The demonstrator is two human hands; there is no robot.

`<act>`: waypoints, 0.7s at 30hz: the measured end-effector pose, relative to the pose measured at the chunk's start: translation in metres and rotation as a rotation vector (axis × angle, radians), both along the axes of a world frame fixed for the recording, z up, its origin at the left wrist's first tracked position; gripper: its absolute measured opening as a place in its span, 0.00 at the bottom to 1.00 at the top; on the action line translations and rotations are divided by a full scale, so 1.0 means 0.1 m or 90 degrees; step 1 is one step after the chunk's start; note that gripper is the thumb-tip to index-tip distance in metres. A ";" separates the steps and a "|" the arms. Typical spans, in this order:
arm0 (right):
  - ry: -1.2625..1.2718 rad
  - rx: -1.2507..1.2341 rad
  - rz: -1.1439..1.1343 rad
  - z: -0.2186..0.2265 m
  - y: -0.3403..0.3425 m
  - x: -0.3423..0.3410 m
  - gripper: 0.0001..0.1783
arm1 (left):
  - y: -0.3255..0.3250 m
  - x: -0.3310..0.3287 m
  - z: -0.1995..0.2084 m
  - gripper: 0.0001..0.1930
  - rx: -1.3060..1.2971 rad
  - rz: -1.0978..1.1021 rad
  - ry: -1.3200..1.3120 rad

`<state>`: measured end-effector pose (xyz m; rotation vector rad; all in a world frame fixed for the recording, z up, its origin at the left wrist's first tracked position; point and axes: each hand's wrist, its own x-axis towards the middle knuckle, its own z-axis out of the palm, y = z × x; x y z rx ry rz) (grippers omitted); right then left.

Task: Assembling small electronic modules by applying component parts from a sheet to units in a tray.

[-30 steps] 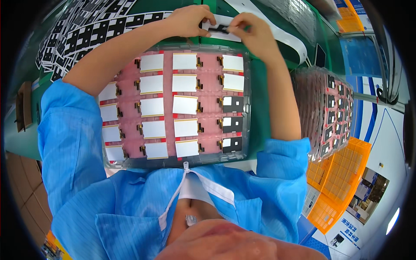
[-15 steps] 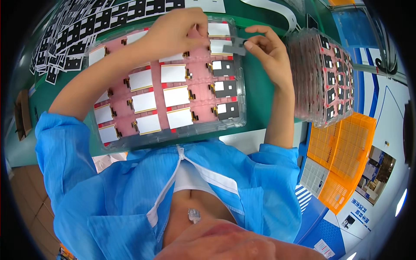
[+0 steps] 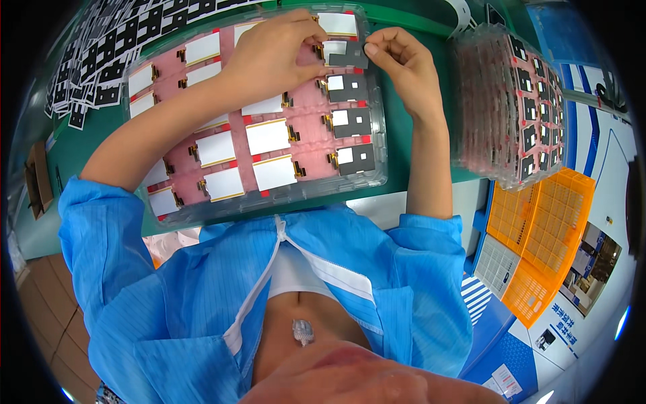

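A clear plastic tray with pink compartments holds rows of white flat panels with small gold-and-black flex tails. In its right column, several panels carry black die-cut stickers. Pinched by its right edge between thumb and fingertips of my right hand, a dark sticker lies over the panel second from the far end. My left hand reaches across the tray, thumb and fingers apart at that panel's left end, near its flex tail. Its palm and forearm hide some panels.
Sheets of black stickers on white backing spread over the green table at the far left. To the right rises a stack of filled trays. An orange plastic basket is beyond the table's right edge. A small brown box sits at far left.
My right hand has brought the dark sticker leftward, further over the panel. My left hand stays by the panel's left end. The whole view has shifted slightly.
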<state>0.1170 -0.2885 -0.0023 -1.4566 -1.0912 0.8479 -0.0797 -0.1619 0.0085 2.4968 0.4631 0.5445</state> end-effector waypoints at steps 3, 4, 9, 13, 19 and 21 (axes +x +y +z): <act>0.000 0.011 -0.003 -0.01 0.02 0.00 0.06 | -0.02 -0.01 0.01 0.19 0.007 0.016 0.011; -0.008 0.011 -0.004 0.00 0.02 -0.01 0.06 | -0.02 -0.01 0.02 0.19 -0.001 0.011 0.009; -0.023 0.010 0.002 0.01 0.05 -0.01 0.07 | -0.03 -0.01 0.02 0.19 -0.020 0.012 0.021; -0.030 0.003 0.007 0.03 0.04 -0.01 0.07 | -0.04 -0.01 0.00 0.18 -0.016 0.006 -0.006; -0.050 -0.034 0.026 0.05 0.05 0.00 0.07 | -0.02 -0.01 -0.01 0.18 -0.014 -0.002 -0.022; -0.052 -0.033 0.026 0.01 0.05 0.03 0.07 | -0.02 -0.01 0.00 0.19 -0.012 -0.005 -0.025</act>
